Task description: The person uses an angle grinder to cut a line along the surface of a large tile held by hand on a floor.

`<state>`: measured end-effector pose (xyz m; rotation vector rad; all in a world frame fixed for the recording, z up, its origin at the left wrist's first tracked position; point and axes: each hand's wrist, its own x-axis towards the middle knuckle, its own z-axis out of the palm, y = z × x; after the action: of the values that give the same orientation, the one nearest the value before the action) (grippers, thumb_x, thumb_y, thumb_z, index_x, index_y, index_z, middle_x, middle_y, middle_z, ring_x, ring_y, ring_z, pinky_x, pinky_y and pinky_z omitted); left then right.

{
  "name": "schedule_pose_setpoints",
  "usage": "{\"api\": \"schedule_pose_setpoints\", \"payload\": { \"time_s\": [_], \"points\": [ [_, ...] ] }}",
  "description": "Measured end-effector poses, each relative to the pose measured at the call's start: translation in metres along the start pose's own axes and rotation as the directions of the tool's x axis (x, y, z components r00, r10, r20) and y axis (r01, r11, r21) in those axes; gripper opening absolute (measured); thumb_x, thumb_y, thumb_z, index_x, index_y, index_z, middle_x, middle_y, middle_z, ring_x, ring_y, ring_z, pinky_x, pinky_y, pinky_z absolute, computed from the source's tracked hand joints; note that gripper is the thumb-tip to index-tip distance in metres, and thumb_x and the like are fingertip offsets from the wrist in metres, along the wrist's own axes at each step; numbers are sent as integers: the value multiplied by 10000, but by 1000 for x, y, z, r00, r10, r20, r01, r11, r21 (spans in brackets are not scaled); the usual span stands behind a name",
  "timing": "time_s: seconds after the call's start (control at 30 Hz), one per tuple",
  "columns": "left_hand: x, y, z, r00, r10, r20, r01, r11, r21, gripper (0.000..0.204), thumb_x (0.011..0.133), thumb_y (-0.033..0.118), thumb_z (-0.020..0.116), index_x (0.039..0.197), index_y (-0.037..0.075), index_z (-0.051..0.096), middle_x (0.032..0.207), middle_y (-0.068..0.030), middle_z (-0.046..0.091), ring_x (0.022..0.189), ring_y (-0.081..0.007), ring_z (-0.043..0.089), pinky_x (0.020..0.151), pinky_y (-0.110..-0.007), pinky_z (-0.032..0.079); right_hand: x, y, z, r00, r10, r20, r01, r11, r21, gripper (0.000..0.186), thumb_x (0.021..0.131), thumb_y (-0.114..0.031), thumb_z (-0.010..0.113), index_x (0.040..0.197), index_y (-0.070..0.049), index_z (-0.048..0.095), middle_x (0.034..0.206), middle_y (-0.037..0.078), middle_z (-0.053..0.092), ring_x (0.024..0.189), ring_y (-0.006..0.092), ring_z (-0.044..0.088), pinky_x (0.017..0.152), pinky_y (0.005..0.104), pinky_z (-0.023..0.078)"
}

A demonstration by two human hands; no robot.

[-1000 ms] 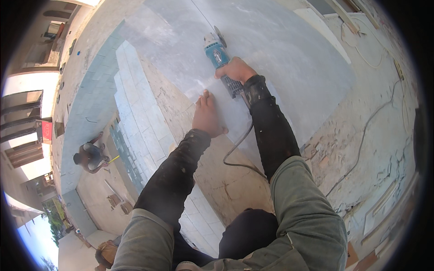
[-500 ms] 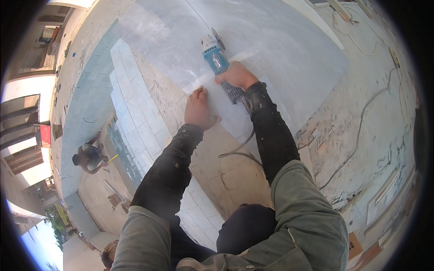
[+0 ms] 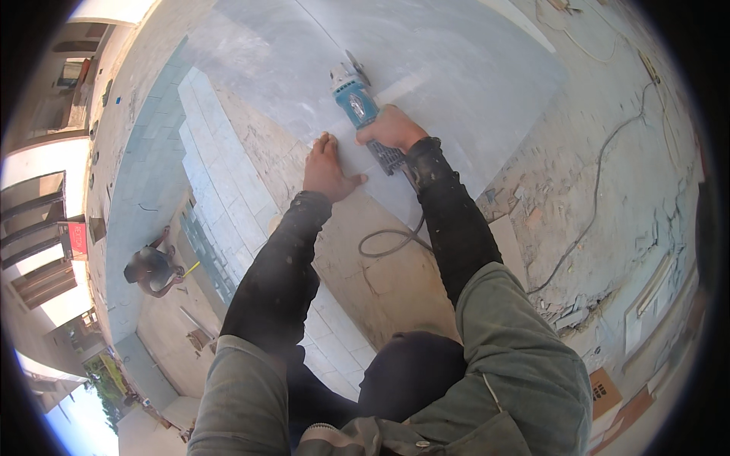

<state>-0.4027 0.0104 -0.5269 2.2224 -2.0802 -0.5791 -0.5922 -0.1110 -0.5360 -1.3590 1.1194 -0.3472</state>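
Observation:
My right hand (image 3: 393,129) is wrapped round the body of a teal and grey angle grinder (image 3: 354,102). Its cutting disc (image 3: 356,67) meets the large grey slab (image 3: 456,83), in line with a thin straight cut (image 3: 319,24) running on to the far edge. My left hand (image 3: 328,169) rests with fingers stretched out at the near left edge of the slab, its thumb pointing toward the grinder; it holds nothing. A grey power cord (image 3: 386,232) leaves the back of the grinder and loops below my right wrist.
Pale paving tiles (image 3: 232,178) run along the left. Beyond them a person (image 3: 152,266) crouches with a yellow strip in hand. Broken rubble (image 3: 574,311) and a long cable (image 3: 601,178) lie on the right. A cardboard box (image 3: 604,391) sits at lower right.
The view has shifted slightly. The cord's loop near my right wrist has changed shape. My right hand still grips the grinder, and my left hand stays at the slab's edge.

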Motion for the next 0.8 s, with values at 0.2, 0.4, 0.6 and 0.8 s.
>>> {"api": "schedule_pose_setpoints", "payload": {
  "time_s": [0.2,0.4,0.6,0.8],
  "points": [
    [-7,2,6,1000,-27,-17,27,1000,7,1170,715,493,935,1566,-93,387,1644,-280,374,1547,-391,363,1255,-503,329,-12,5,3,1000,1,-13,-1,1000,-5,552,618,-303,885,924,139,760,934,265,769,857,343,761,793,407,583],
    [-15,4,10,1000,-13,-25,13,1000,21,1185,697,468,955,1573,-87,381,1656,-266,366,1557,-379,353,1263,-504,319,-29,12,6,999,30,-29,-29,999,27,364,655,-185,869,898,63,762,841,140,728,750,231,678,716,382,534],
    [-15,16,11,997,-65,-29,66,997,42,1172,647,407,997,1545,-75,418,1628,-297,391,1525,-413,397,1247,-501,358,-21,14,5,1000,-12,-25,12,1000,29,373,665,-205,866,910,59,768,844,133,723,751,234,673,720,381,535],
    [-15,25,3,993,-121,6,121,991,54,1170,637,384,1005,1554,-46,417,1635,-260,395,1525,-389,408,1241,-518,363,1,-4,6,999,34,-36,-34,999,9,455,653,-217,870,960,97,752,880,157,727,771,260,689,735,386,535]
  ]
}}
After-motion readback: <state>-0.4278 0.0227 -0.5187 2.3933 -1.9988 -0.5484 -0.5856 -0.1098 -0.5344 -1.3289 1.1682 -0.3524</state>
